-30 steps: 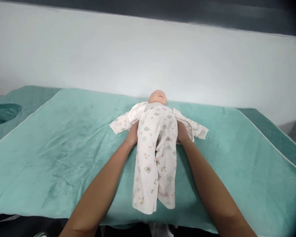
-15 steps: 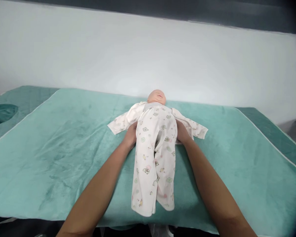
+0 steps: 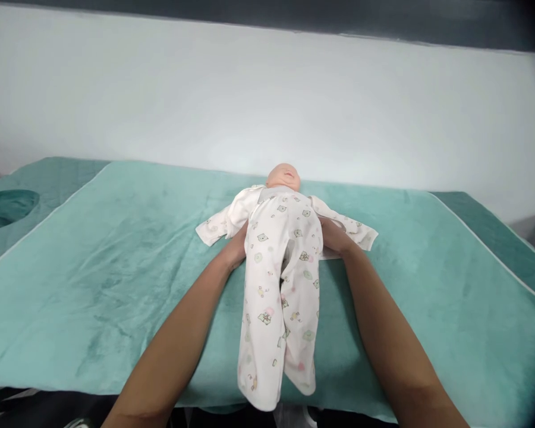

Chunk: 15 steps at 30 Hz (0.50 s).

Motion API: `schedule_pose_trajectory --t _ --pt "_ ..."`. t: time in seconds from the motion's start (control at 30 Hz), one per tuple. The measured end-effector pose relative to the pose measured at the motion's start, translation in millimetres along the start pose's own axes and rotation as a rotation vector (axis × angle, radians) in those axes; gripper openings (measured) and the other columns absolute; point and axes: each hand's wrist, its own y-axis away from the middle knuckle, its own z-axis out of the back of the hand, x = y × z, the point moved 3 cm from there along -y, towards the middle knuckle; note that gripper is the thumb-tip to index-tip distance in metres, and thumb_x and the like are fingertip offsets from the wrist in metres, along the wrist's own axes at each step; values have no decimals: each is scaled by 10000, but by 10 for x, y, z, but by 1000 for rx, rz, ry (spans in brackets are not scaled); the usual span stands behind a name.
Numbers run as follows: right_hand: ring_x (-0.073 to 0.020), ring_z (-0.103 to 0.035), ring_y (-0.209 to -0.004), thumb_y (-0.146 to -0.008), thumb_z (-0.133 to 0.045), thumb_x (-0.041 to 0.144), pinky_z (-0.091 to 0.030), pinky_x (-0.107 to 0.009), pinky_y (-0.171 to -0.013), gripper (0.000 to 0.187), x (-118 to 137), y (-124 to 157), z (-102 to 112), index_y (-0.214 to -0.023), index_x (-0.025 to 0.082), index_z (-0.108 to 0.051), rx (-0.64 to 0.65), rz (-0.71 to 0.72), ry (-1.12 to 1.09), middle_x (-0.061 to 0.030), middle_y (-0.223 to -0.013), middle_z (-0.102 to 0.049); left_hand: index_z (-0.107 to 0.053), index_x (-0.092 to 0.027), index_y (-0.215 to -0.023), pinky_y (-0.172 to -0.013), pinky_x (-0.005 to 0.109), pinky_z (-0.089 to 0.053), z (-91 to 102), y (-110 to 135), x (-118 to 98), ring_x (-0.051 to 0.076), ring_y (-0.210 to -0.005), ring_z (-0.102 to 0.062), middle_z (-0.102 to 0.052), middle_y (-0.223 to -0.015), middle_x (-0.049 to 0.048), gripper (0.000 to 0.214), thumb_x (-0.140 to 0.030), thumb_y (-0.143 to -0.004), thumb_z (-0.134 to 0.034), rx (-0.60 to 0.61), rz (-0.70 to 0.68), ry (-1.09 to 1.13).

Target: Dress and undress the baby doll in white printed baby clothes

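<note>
The sides of the printed trousers (image 3: 264,321) are touched by the left hand (image 3: 238,245) and the right hand (image 3: 336,238); the fingers are hidden by the clothing, so whether they are spread or pinching cannot be told. The head of the doll (image 3: 284,176) is seen just beyond the fingers. The shirt's (image 3: 245,205) sleeves are stretched outward past them, and the trouser legs are extended nearer than the fingers, above the teal cover (image 3: 93,267).

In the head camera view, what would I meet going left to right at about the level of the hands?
Dark green oval, one sleeve cuff, left hand, printed trousers, right hand, other sleeve cuff.
</note>
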Motion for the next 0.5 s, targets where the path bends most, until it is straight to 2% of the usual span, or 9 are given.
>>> schedule_pose_trajectory --t 0.1,0.2,0.3,0.5 --pt "-300 -673 -1019 -779 -587 236 -522 -440 -953 253 36 0 -4 -949 209 -772 -7 72 68 -33 -1069 -761 -412 -268 -1506 -1229 464 -257 34 19 -38 336 -1485 -293 -364 -1592 78 814 -498 -786 -713 16 -59 -157" --pt "-311 -654 -1088 -790 -568 225 -504 -445 -992 275 63 11 3 -980 202 -765 -52 116 138 -52 -1111 -752 -399 -266 -1516 -1240 461 -237 38 34 -110 343 -1495 -264 -335 -1608 61 813 -488 -796 -704 35 -127 -273" --pt "-329 -631 -1142 -788 -600 255 -488 -464 -1019 264 67 33 9 -988 199 -764 -59 137 149 -59 -1114 -751 -420 -246 -1499 -1230 470 -258 7 28 -185 338 -1469 -322 -376 -1589 67 767 -453 -811 -688 27 -200 -337" --pt "-339 -628 -1150 -779 -633 288 -470 -481 -1037 262 74 61 5 -979 186 -769 -44 140 121 -61 -1111 -752 -544 -170 -1372 -1180 472 -337 -48 20 -288 315 -1348 -483 -555 -1447 102 555 -347 -852 -623 -52 -311 -353"
